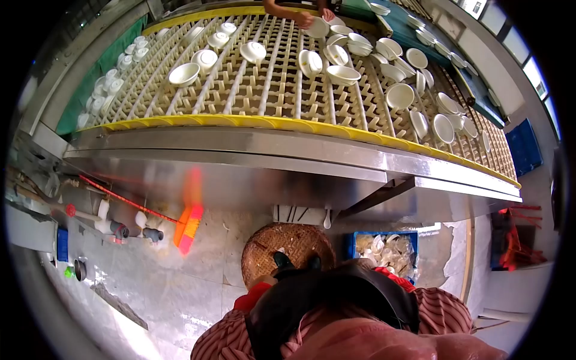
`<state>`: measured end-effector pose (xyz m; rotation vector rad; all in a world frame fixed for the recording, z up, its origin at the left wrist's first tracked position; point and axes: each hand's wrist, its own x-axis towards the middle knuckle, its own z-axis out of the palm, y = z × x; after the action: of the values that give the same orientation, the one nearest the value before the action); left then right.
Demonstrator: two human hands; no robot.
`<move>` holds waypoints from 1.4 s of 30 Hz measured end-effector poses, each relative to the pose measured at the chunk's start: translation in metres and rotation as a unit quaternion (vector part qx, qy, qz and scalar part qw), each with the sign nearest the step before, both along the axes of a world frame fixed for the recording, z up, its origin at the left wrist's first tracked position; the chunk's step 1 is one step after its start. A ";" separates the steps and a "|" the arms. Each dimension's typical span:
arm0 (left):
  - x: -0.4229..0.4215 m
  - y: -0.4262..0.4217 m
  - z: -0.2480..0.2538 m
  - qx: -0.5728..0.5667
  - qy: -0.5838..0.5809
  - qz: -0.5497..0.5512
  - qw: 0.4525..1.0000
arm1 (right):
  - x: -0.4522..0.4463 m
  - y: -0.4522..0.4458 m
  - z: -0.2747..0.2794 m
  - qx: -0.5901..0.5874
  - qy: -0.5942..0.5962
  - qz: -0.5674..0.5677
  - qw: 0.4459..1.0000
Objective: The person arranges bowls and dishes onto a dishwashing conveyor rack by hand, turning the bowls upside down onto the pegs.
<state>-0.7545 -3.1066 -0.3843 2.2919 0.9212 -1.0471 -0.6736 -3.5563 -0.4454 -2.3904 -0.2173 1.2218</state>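
My left hand [262,280] shows only as a bit of skin beyond a red cuff, low beside my black apron [282,312]. Of my right hand [365,263], a small part appears by the other red cuff, close to a blue crate [415,246] of broken white crockery. The fingers of both are hidden, so I cannot tell whether they hold anything. Ahead, white bowls [184,74] lie scattered on a pegged conveyor [270,84], some upside down, others tilted or overlapping at the right.
Across the conveyor, another person's hand [305,20] touches a bowl. A yellow rail and steel ledge [240,141] run along the near side. Small white cups [114,84] line the left end. Below are a round woven mat [252,255], an orange broom [189,228] and pipes.
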 end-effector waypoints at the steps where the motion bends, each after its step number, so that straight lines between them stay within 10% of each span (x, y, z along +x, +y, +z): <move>1: 0.007 -0.002 0.004 0.009 -0.004 -0.007 1.000 | -0.002 -0.004 -0.009 0.005 -0.007 0.014 1.000; 8: 0.102 0.053 0.039 0.109 -0.210 -0.217 0.947 | 0.052 0.038 0.010 0.193 -0.321 0.300 0.877; 12: 0.134 -0.029 0.251 -0.012 -0.460 -0.129 0.878 | 0.091 0.128 0.057 0.205 0.033 -0.045 0.977; 17: 0.117 -0.139 0.285 -0.103 -0.531 -0.524 0.658 | 0.100 0.153 0.116 0.246 -0.013 0.056 0.968; 19: 0.102 -0.148 0.268 -0.097 -0.545 -0.472 0.686 | 0.106 0.154 0.141 0.263 -0.029 0.079 0.961; 23: 0.080 -0.088 0.393 -0.109 -0.543 -0.419 0.720 | 0.124 0.187 0.192 0.318 -0.065 0.071 0.943; 26: 0.000 -0.026 0.408 -0.146 -0.715 -0.125 0.672 | 0.136 0.208 0.222 0.352 -0.091 0.057 0.930; 30: -0.058 -0.014 0.400 0.133 -0.652 0.412 0.623 | 0.147 0.164 0.248 0.336 -0.132 0.035 0.932; 33: -0.091 0.010 0.343 0.164 -0.531 0.354 0.752 | 0.146 0.093 0.249 0.281 -0.159 0.013 0.946; 42: -0.078 -0.052 0.203 -0.028 -0.400 0.334 0.853 | 0.095 -0.009 0.219 0.164 -0.190 0.003 0.968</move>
<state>-0.8323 -3.1590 -0.1810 1.8158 1.1276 0.1849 -0.5787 -3.5650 -0.2267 -2.3020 -0.5030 0.6540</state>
